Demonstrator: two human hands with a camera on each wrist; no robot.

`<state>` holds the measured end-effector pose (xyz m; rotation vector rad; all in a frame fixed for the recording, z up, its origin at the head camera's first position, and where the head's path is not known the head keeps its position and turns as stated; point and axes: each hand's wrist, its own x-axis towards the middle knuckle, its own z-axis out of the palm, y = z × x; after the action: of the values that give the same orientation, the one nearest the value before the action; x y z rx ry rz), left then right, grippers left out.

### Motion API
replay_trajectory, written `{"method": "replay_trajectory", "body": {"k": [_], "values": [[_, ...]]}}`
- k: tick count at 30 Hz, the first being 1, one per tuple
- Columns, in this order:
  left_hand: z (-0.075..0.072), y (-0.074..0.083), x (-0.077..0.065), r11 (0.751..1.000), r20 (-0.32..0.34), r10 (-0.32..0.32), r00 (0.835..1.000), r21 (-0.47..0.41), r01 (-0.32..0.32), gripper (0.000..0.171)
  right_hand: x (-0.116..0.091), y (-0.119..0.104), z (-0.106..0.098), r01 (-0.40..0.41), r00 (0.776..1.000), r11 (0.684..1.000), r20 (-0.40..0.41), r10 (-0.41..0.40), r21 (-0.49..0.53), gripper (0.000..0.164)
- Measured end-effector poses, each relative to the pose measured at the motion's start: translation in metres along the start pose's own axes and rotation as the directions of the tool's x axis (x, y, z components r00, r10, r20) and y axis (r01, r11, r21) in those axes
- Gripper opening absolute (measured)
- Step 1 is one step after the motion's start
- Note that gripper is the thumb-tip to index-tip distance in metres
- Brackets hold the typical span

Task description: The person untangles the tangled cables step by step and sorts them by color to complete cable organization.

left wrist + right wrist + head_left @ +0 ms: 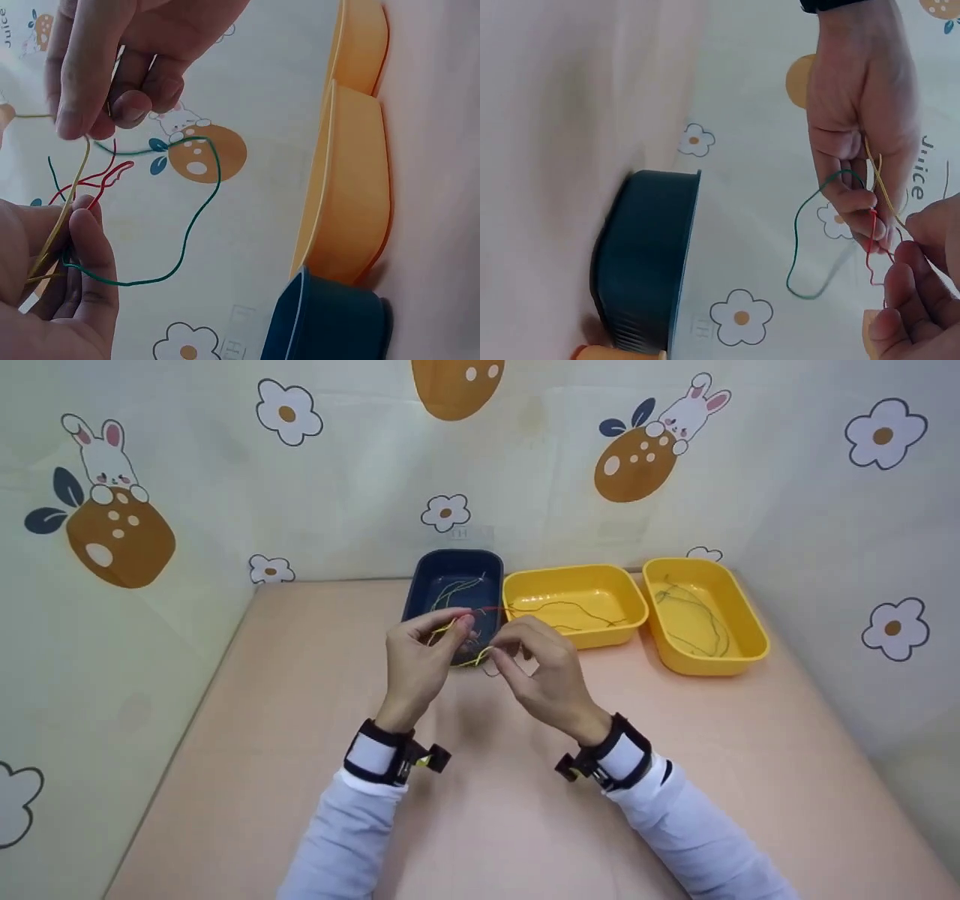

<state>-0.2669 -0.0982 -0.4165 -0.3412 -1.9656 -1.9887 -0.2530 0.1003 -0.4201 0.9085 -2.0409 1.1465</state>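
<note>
In the head view my left hand (418, 664) is raised over the front of the navy bin, gripping several thin strings between thumb and fingers. They include a red string (96, 196) with crumpled ends and a green string (185, 244) that hangs out in a wide loop. A yellow string (80, 169) runs from the left hand up to the right fingertips. My right hand (553, 671) pinches this yellow string between thumb and index finger, close beside the left hand. The hands are a short gap apart, and the strings' crossing inside the left fingers is partly hidden.
The navy bin (411, 585) at the back holds greenish strings. Beside it a yellow bin (636, 592) lies sideways with dark strings in it, and a second yellow bin (754, 619) on the right holds greenish strings. A patterned wall covering (360, 495) rises behind the pink tabletop (300, 697).
</note>
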Motion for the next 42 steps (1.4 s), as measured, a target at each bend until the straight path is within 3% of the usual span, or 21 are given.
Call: {"method": "replay_trajectory", "body": {"k": [3,8,14,19,27,35,38,42], "values": [[-0.005,0.002,0.002,1.000,-0.005,-0.002,1.000,0.011,0.003,0.017,0.002,0.003,-0.009,-0.109,0.994,0.992,-0.024,0.111,0.065,0.007],[-0.011,0.003,0.004,0.997,-0.013,-0.004,1.000,-0.073,0.003,0.018,0.005,0.011,-0.025,-0.231,0.965,0.955,-0.085,0.250,0.185,0.009],[-0.015,0.003,0.006,0.994,0.003,0.005,1.000,-0.113,-0.004,0.019,0.011,0.025,-0.042,-0.294,0.923,0.909,-0.158,0.350,0.294,0.009],[-0.015,0.004,0.007,0.993,0.007,0.015,1.000,-0.116,-0.014,0.020,0.013,0.033,-0.051,-0.340,0.873,0.839,-0.190,0.450,0.425,0.007],[-0.016,0.002,0.005,0.998,0.031,0.043,0.999,-0.056,-0.041,0.016,0.014,0.039,-0.059,-0.407,0.808,0.744,-0.172,0.564,0.529,0.005],[-0.016,0.000,0.006,0.998,0.068,0.054,0.996,-0.034,-0.052,0.010,0.016,0.044,-0.066,-0.400,0.755,0.647,-0.167,0.634,0.649,0.006],[-0.018,0.001,0.006,0.998,0.092,0.043,0.995,-0.038,-0.040,0.012,0.016,0.047,-0.070,-0.402,0.743,0.640,-0.175,0.646,0.656,0.008],[-0.024,0.003,0.006,0.997,0.108,0.048,0.993,-0.063,-0.041,0.015,0.017,0.054,-0.082,-0.400,0.723,0.654,-0.217,0.655,0.642,0.007]]}}
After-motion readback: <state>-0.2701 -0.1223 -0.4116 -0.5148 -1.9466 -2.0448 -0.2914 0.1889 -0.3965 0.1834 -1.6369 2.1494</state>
